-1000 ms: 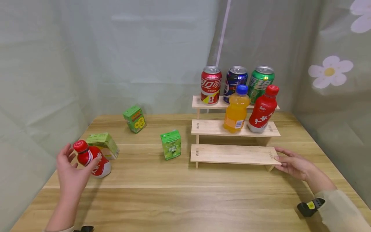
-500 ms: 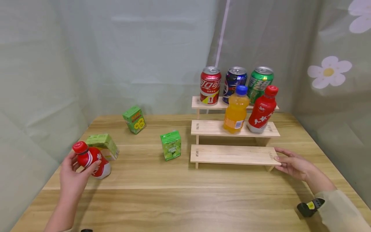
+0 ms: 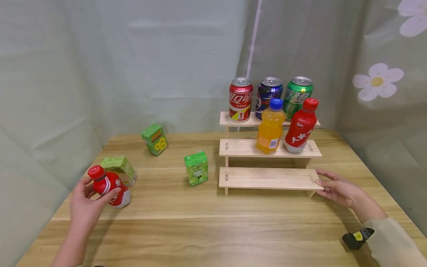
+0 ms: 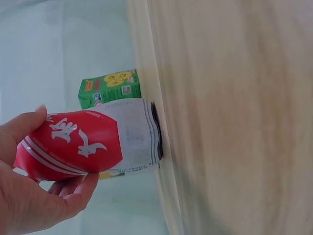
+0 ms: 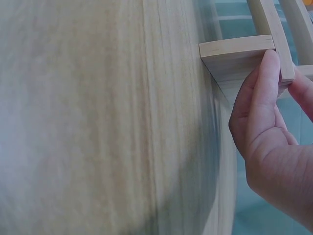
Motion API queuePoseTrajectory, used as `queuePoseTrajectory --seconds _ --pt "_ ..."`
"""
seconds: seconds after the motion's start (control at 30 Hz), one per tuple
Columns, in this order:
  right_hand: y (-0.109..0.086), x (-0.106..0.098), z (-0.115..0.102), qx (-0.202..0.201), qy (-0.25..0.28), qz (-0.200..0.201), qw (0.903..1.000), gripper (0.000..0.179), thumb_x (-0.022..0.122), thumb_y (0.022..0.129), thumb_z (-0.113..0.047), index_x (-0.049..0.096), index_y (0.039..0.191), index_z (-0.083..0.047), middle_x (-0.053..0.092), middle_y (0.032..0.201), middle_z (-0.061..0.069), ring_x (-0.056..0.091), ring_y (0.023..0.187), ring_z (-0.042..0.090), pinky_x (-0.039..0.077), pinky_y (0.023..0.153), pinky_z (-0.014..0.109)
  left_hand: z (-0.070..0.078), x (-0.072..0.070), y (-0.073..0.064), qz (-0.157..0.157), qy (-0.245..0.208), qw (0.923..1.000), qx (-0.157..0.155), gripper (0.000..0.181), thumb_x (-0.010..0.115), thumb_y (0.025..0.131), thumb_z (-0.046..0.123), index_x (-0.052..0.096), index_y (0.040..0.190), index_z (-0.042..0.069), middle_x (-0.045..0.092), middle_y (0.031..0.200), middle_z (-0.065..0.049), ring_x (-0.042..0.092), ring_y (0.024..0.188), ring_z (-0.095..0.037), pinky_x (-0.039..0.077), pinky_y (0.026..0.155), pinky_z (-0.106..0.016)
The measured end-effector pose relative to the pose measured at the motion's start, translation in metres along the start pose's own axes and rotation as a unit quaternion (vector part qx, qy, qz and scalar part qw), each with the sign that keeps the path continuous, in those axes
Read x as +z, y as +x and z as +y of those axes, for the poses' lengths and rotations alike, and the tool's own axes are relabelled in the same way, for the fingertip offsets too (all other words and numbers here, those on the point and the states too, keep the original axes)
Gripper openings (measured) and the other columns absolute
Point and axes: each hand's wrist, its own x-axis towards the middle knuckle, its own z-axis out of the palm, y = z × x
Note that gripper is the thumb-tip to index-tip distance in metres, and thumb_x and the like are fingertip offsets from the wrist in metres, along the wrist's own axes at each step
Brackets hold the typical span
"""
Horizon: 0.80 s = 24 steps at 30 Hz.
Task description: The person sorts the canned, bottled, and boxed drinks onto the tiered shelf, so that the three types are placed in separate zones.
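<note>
My left hand (image 3: 87,203) grips a red drink bottle (image 3: 113,181) with a red cap and white base, at the left of the table. The thumb lies along its near side, the fingers round the far side. In the left wrist view the bottle (image 4: 98,137) has its base right at the tabletop. At the right, my right hand (image 3: 340,190) pinches the end of the lowest step of a three-tier wooden rack (image 3: 267,178). The right wrist view has the thumb and fingers of that hand (image 5: 274,122) on either side of the board's corner.
The rack's top tier bears a red can (image 3: 241,100), a blue can (image 3: 265,92) and a green can (image 3: 297,92). Its middle tier holds an orange drink bottle (image 3: 269,128) and another red bottle (image 3: 301,128). Green drink cartons (image 3: 197,170) stand left of the rack, one (image 3: 124,168) behind the held bottle.
My left hand has closed round the red bottle and moved slightly right with it. The right hand stays at the rack's lowest step.
</note>
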Motion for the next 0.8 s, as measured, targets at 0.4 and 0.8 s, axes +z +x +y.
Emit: queuePoseTrajectory --seconds 0.4,0.8 --pt "0.003 -0.012 0.004 -0.009 0.000 -0.023 0.9997 0.030 0.058 0.093 -0.006 0.066 0.101 -0.033 0.067 0.099 0.001 0.067 0.091 0.014 0.056 0.084 0.028 0.002 0.011 -0.007 -0.047 0.015 0.9969 0.061 0.079 0.077 0.080 0.025 0.033 0.143 0.003 0.048 0.129 -0.016 0.050 0.095 0.003 0.045 0.067 -0.001" --pt "0.002 -0.001 0.000 0.005 0.002 0.007 1.0000 0.037 0.051 0.096 -0.002 0.068 0.095 -0.034 0.067 0.095 0.001 0.067 0.086 0.014 0.057 0.080 0.028 0.013 0.023 -0.019 -0.080 0.020 0.9936 0.077 0.078 0.078 0.079 0.029 0.038 0.140 0.004 0.049 0.130 -0.017 0.045 0.093 0.006 0.047 0.068 -0.003"
